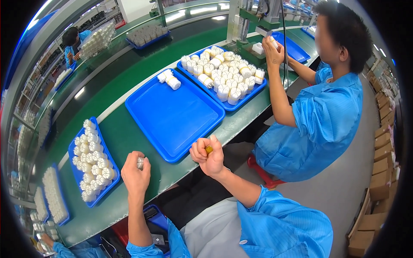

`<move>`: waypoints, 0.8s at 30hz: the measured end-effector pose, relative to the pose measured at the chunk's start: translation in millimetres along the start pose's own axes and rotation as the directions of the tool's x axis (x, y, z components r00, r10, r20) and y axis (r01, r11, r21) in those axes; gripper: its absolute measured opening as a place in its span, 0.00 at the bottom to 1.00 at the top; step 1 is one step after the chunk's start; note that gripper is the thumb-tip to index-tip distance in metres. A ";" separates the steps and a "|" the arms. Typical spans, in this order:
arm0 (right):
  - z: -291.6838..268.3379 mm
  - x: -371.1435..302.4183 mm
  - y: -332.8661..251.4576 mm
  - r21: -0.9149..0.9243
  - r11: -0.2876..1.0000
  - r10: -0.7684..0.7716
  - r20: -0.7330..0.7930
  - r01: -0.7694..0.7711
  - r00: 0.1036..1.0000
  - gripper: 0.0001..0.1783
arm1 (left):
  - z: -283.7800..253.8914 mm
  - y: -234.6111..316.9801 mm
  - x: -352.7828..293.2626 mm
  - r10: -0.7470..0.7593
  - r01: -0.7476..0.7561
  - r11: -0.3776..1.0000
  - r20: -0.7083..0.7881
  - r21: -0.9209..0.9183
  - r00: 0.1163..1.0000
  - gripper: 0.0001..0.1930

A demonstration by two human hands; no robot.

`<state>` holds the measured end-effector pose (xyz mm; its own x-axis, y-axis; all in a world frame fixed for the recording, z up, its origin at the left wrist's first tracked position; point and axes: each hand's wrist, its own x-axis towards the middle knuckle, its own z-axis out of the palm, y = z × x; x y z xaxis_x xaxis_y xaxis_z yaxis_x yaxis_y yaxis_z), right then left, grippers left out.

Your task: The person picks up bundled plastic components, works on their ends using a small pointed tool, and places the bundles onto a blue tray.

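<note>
The fingers of the left hand (136,173) are curled tight around a white piece (140,162), short and round. Its lined end peeps out at the top of the grip. The rest is covered, so it is hard to tell which way its long side points. The fingers of the right hand (209,158) are folded too, closed on a small yellow thing (209,150). Only a bit of that shows, so its long side cannot be told.

The white piece is to the left of the right fingers, well apart from them, with a bit of green bench (157,185) between. The middle tray (172,114) is ahead of both hands, and its near corner is closer to the right fingers.

Now the counting. There are two hands and one thing in each. Three blue trays are close by on the bench. The left tray (98,129) is to the left of the left fingers, with more than twenty white pieces. The middle one has what look like two, far ahead of the fingers in its far corner. The full tray (257,89), ahead of the right fingers, has more than thirty, too bunched to count. One co-worker (318,116) sits to the right.
</note>
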<state>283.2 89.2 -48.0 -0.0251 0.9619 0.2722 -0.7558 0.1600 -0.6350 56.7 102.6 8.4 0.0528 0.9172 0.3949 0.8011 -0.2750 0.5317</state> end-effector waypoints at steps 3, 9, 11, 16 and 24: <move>12.3 -7.6 -2.4 -0.050 0.998 0.047 0.010 -0.046 0.999 0.33 | -2.9 0.3 -1.2 -0.081 0.081 0.997 0.065 0.003 0.995 0.06; 34.2 -25.2 -0.8 -0.373 0.909 0.267 0.184 -0.184 0.946 0.27 | -10.9 13.4 -45.0 -0.289 0.312 0.444 0.195 -0.840 0.937 0.12; 53.5 -24.7 -2.6 -0.448 0.861 0.356 0.192 -0.241 0.914 0.28 | -9.1 25.6 -60.1 -0.288 0.340 0.215 0.273 -0.916 0.918 0.11; 52.4 -26.8 19.2 -0.498 0.843 0.366 0.256 -0.203 0.895 0.25 | 6.8 18.0 -88.4 -0.283 0.377 -0.029 0.369 -0.926 0.885 0.12; 48.7 -30.2 18.6 -0.702 0.692 0.463 0.253 -0.168 0.850 0.24 | -9.1 20.2 -99.9 0.042 0.109 0.835 0.259 -0.540 0.965 0.32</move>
<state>238.0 52.3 -32.8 -0.5366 0.8352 0.1203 -0.0591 0.1050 -0.9927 62.2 2.8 -13.5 0.2388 0.9483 0.2093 0.3523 -0.2854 0.8913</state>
